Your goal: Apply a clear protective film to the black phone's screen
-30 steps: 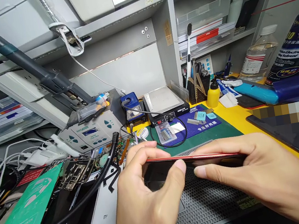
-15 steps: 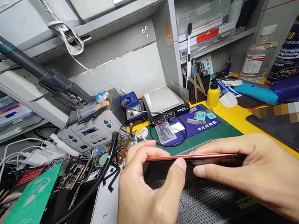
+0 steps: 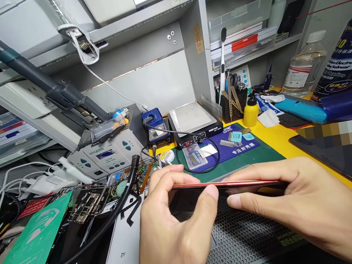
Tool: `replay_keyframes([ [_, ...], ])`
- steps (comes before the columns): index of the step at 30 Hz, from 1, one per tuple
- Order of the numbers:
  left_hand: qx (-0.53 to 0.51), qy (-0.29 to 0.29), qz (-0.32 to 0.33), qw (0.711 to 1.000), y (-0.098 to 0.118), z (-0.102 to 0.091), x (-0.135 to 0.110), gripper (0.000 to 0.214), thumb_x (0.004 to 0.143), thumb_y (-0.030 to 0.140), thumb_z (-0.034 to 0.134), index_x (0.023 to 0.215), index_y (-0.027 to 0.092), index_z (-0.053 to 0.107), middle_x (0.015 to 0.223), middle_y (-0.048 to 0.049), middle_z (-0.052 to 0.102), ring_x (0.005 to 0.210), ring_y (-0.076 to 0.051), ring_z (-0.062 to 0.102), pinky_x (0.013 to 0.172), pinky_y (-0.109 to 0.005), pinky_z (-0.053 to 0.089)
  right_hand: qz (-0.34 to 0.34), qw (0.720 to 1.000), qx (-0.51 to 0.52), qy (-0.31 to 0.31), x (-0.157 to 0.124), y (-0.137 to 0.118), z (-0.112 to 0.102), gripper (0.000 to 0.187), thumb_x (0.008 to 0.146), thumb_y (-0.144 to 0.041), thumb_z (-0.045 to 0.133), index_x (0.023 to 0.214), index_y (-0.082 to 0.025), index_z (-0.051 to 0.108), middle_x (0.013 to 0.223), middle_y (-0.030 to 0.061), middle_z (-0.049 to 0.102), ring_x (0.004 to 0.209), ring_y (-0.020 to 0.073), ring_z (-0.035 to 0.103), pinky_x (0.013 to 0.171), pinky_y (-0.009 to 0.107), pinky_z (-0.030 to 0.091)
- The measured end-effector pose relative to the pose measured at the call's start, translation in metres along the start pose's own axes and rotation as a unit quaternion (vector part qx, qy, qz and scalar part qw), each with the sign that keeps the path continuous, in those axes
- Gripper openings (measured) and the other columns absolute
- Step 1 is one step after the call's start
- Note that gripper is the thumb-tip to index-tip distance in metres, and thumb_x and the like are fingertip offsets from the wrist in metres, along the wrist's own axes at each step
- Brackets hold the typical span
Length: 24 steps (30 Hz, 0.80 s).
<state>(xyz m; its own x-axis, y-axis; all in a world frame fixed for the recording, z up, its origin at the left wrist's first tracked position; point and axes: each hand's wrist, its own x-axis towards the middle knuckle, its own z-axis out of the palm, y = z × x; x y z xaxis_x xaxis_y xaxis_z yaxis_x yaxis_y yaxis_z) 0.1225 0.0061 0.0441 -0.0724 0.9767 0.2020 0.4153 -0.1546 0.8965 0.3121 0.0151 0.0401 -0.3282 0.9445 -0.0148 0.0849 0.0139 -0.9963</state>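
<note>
Both my hands hold a thin red-edged phone (image 3: 238, 183) level above a black perforated mat (image 3: 244, 237). My left hand (image 3: 173, 236) pinches the phone's left end, thumb on the near edge and index finger curled over the far edge. My right hand (image 3: 309, 204) grips the right half the same way, thumb in front and fingers along the top edge. The two thumb tips lie close together near the middle. The phone's dark face is mostly hidden behind my hands.
A soldering station (image 3: 108, 154), a hot plate (image 3: 194, 122) and a blue mat (image 3: 228, 141) sit behind. Circuit boards (image 3: 89, 202), a green packet (image 3: 30, 249) and a black hose (image 3: 81, 251) crowd the left. Solvent bottles (image 3: 346, 60) and a yellow bottle (image 3: 251, 112) stand right.
</note>
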Motion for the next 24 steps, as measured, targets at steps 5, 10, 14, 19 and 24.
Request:
replay_keyframes([
  [5, 0.0, 0.006, -0.002, 1.0, 0.003, -0.001, -0.001, 0.019, 0.082, 0.041, 0.071, 0.082, 0.024, 0.064, 0.114, -0.0047, 0.063, 0.124, -0.03, 0.055, 0.107, -0.047, 0.038, 0.006, 1.0, -0.002, 0.007, 0.002, 0.001, -0.002, 0.031, 0.079, -0.025, 0.083, 0.108, -0.035, 0.08, 0.106, -0.0042, 0.08, 0.095, 0.0205, 0.075, 0.082, 0.022, 0.059],
  [10, -0.112, -0.018, -0.068, 0.991, 0.003, -0.013, -0.002, 0.055, 0.077, 0.039, 0.078, 0.125, 0.028, 0.054, 0.111, -0.0029, 0.072, 0.103, -0.024, 0.069, 0.089, -0.036, 0.054, 0.021, 1.0, 0.012, -0.015, 0.006, 0.001, -0.011, 0.033, 0.082, -0.03, 0.08, 0.114, -0.026, 0.078, 0.108, 0.0018, 0.08, 0.099, 0.0259, 0.074, 0.089, 0.033, 0.059],
  [14, -0.194, -0.102, -0.119, 0.968, -0.006, -0.021, -0.001, 0.035, 0.08, 0.038, 0.077, 0.11, 0.024, 0.067, 0.105, -0.004, 0.076, 0.09, -0.022, 0.072, 0.081, -0.031, 0.057, 0.02, 0.999, 0.004, -0.027, 0.006, 0.001, -0.017, 0.03, 0.083, -0.034, 0.078, 0.112, -0.024, 0.079, 0.099, 0.001, 0.081, 0.095, 0.0255, 0.074, 0.083, 0.031, 0.058],
  [19, -0.164, -0.11, -0.052, 0.979, -0.015, -0.022, -0.002, 0.019, 0.084, 0.036, 0.074, 0.1, 0.025, 0.074, 0.097, -0.0015, 0.078, 0.087, -0.017, 0.071, 0.079, -0.023, 0.055, 0.031, 0.997, -0.035, -0.06, 0.005, -0.01, -0.018, 0.022, 0.079, -0.034, 0.082, 0.1, -0.026, 0.081, 0.097, -0.0003, 0.081, 0.095, 0.0241, 0.074, 0.085, 0.029, 0.058],
  [24, -0.1, -0.13, -0.028, 0.986, -0.012, -0.021, -0.006, 0.019, 0.085, 0.039, 0.072, 0.101, 0.029, 0.076, 0.099, -0.0016, 0.078, 0.085, -0.017, 0.071, 0.075, -0.022, 0.057, 0.028, 0.996, -0.037, -0.072, 0.005, -0.018, -0.013, 0.022, 0.08, -0.03, 0.08, 0.102, -0.031, 0.081, 0.099, -0.0032, 0.081, 0.094, 0.0219, 0.075, 0.081, 0.026, 0.059],
])
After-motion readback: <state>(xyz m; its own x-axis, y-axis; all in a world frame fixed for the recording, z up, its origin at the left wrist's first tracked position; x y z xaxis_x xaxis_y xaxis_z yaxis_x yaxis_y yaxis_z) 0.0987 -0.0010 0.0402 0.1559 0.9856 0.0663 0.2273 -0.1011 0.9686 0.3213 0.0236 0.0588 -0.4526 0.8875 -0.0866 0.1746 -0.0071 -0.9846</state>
